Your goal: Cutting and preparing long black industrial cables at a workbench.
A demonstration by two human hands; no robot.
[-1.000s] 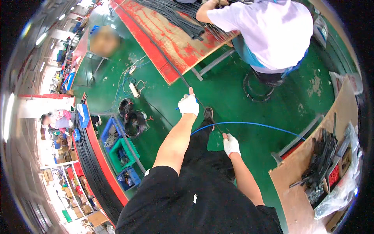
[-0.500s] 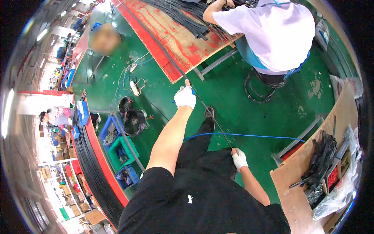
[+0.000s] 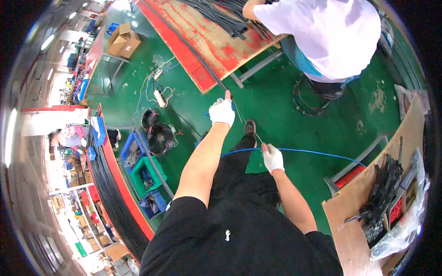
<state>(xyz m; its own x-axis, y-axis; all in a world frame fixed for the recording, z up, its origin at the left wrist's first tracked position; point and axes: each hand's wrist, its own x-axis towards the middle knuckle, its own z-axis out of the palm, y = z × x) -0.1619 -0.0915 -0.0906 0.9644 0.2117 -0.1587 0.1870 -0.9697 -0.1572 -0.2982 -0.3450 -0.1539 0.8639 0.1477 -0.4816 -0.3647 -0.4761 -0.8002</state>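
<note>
My left hand [image 3: 222,112], in a white glove with a bare fingertip showing, is closed around the end of a long black strip [image 3: 198,56] by the corner of the red-edged table. A bit of something blue shows at both sides of this hand; its kind is hidden. My right hand [image 3: 272,158], also gloved in white, is closed on a thin pale wire [image 3: 258,136] in front of my body. The wire slants up and left toward my left hand; how the two join is too small to tell.
A blue hose [image 3: 304,149] crosses in front of me. A co-worker [image 3: 329,41] sits at the worktable [image 3: 239,57] with black strips. Right stands a board-topped bench [image 3: 340,216] holding black pieces. Crates [image 3: 148,175], black buckets [image 3: 161,138] and a power strip [image 3: 159,98] lie left.
My right hand has moved up and left, nearer my left hand. A thin pale wire now spans the hands where a dark strip ran before. The left hand has shifted slightly.
</note>
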